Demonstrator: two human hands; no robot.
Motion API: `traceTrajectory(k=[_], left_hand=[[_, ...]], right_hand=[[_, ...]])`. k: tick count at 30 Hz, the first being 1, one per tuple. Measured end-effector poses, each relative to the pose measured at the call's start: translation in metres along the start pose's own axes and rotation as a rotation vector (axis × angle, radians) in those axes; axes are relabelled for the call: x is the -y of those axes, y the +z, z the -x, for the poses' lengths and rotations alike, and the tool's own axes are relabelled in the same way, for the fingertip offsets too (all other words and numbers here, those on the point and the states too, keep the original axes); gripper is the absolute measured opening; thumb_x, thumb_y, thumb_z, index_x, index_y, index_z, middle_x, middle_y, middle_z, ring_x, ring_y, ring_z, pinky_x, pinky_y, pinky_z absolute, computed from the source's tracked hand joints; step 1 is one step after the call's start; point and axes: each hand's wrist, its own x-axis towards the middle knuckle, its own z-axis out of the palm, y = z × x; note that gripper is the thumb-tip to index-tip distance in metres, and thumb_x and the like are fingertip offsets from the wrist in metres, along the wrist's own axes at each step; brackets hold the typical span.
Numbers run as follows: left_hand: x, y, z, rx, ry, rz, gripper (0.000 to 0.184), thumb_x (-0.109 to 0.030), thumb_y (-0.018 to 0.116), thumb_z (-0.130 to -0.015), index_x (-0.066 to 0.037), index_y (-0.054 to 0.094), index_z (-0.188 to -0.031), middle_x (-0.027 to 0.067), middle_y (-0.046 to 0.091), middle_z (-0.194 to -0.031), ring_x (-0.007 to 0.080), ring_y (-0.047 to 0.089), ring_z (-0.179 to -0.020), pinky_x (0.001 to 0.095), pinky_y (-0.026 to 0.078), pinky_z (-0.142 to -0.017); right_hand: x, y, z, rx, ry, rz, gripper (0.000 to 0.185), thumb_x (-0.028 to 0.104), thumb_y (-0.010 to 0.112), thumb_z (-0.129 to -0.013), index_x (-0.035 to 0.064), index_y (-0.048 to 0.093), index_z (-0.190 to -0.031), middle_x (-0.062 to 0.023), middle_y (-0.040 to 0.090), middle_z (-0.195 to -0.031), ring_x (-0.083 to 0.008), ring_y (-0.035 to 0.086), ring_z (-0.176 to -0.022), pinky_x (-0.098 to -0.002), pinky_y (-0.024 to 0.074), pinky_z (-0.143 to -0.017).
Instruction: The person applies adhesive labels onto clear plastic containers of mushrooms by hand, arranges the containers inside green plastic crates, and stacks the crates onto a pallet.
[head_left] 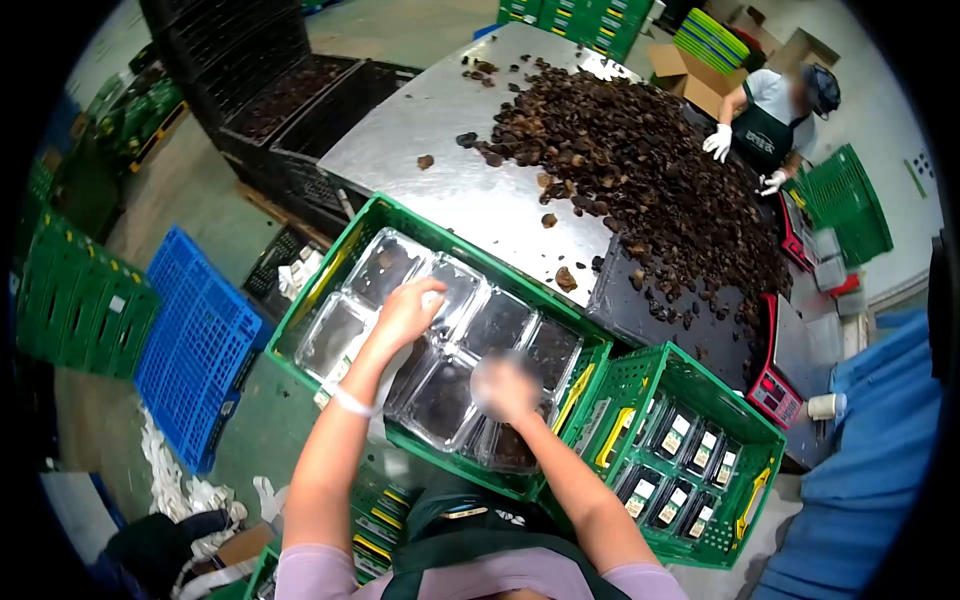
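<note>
My left hand [406, 314] is over the left part of a green crate [318, 262], its fingers curled together. A small whitish patch shows at its fingertips, too small to name. A pale strip [380, 425] hangs beside my left wrist. My right hand [507, 388] is above the right part of the same crate, blurred, so its fingers and anything in them cannot be made out. Several clear plastic boxes [497, 320] with dark contents lie side by side in the crate, under and around both hands.
A metal table [400, 140] ahead carries a heap of dark dried pieces [620, 140]. A co-worker [768, 120] in white gloves stands behind it. A second green crate [770, 440] at right holds labelled boxes [673, 433]. Red scales [775, 395] line the table's right side. A blue pallet [195, 345] leans at left.
</note>
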Motion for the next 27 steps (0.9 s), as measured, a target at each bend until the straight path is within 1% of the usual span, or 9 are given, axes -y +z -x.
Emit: traceTrajectory(k=[2,6,10,11,12,17,22,24,27], left_hand=[[0.024,0.018,-0.050,0.011,-0.090,-0.215,0.024,-0.018,0.058,-0.079,-0.006,0.064,-0.099,0.0133,0.060,-0.108,0.0314,0.056,-0.101,0.0387,0.044,-0.086],[0.076,0.016,-0.116,0.085,-0.170,-0.389,0.030,-0.023,0.062,-0.078,-0.010,0.064,-0.105,0.0081,0.054,-0.119,0.0303,0.056,-0.102,0.0395,0.046,-0.086],[0.162,0.046,-0.126,0.223,0.080,-0.567,0.070,-0.051,0.069,-0.068,-0.010,0.054,-0.122,0.0168,0.043,-0.133,0.0352,0.049,-0.114,0.0427,0.042,-0.093],[0.128,0.048,-0.142,0.407,-0.027,-0.671,0.072,-0.056,0.069,-0.065,-0.009,0.056,-0.118,0.0208,0.050,-0.125,0.0347,0.049,-0.114,0.0420,0.042,-0.093],[0.154,0.052,-0.153,0.408,0.020,-0.603,0.069,-0.057,0.069,-0.064,-0.008,0.061,-0.112,0.0219,0.057,-0.113,0.0352,0.052,-0.109,0.0415,0.044,-0.089],[0.129,0.023,-0.137,0.298,0.108,-0.484,0.029,-0.023,0.074,-0.067,-0.005,0.056,-0.082,0.0164,0.056,-0.089,0.0384,0.056,-0.082,0.0429,0.045,-0.069],[0.162,0.028,-0.142,0.282,0.050,-0.536,0.045,-0.037,0.065,-0.077,-0.007,0.057,-0.109,0.0175,0.056,-0.099,0.0353,0.056,-0.092,0.0408,0.045,-0.077],[0.146,0.045,-0.159,0.365,-0.107,-0.671,0.061,-0.051,0.065,-0.073,-0.005,0.057,-0.113,0.0263,0.056,-0.108,0.0376,0.052,-0.106,0.0412,0.044,-0.085],[0.143,0.063,-0.145,0.375,-0.151,-0.709,0.057,-0.047,0.071,-0.069,-0.006,0.061,-0.106,0.0272,0.056,-0.108,0.0360,0.051,-0.110,0.0413,0.043,-0.088]], right_hand=[[0.019,-0.020,0.013,-0.036,0.181,-0.092,0.042,0.048,0.053,-0.082,0.0064,0.054,-0.088,-0.0141,0.060,-0.083,-0.0329,0.059,-0.078,-0.0438,0.0452,-0.066],[0.021,-0.032,0.044,-0.196,0.072,-0.145,0.039,0.045,0.061,-0.079,0.0067,0.057,-0.083,-0.0087,0.059,-0.074,-0.0290,0.058,-0.066,-0.0398,0.0445,-0.058],[0.042,-0.060,0.066,-0.468,-0.006,-0.057,0.038,0.044,0.070,-0.069,0.0081,0.059,-0.076,-0.0056,0.055,-0.064,-0.0233,0.056,-0.056,-0.0342,0.0438,-0.052],[0.038,-0.058,0.069,-0.497,0.001,-0.112,0.022,0.027,0.072,-0.065,0.0110,0.058,-0.063,-0.0066,0.050,-0.061,-0.0245,0.049,-0.055,-0.0371,0.0400,-0.050],[0.048,-0.087,0.074,-0.442,0.086,-0.131,0.035,0.040,0.070,-0.072,0.0077,0.059,-0.079,-0.0047,0.055,-0.068,-0.0218,0.055,-0.057,-0.0322,0.0429,-0.052],[0.050,-0.209,0.112,-0.759,0.164,-0.567,0.024,0.022,0.072,-0.073,0.0055,0.059,-0.083,-0.0019,0.052,-0.070,-0.0103,0.050,-0.056,-0.0239,0.0395,-0.051],[-0.003,-0.311,0.209,-1.125,0.252,-0.468,0.025,0.018,0.074,-0.069,0.0031,0.061,-0.085,-0.0014,0.057,-0.072,-0.0073,0.052,-0.059,-0.0219,0.0409,-0.053],[-0.036,-0.342,0.251,-1.011,0.380,-0.208,0.027,0.019,0.074,-0.069,0.0021,0.060,-0.084,-0.0014,0.055,-0.069,-0.0079,0.049,-0.057,-0.0226,0.0400,-0.052],[-0.098,-0.359,0.292,-0.746,0.548,0.013,0.031,0.026,0.074,-0.069,0.0017,0.059,-0.080,-0.0053,0.051,-0.064,-0.0141,0.047,-0.053,-0.0267,0.0376,-0.050]])
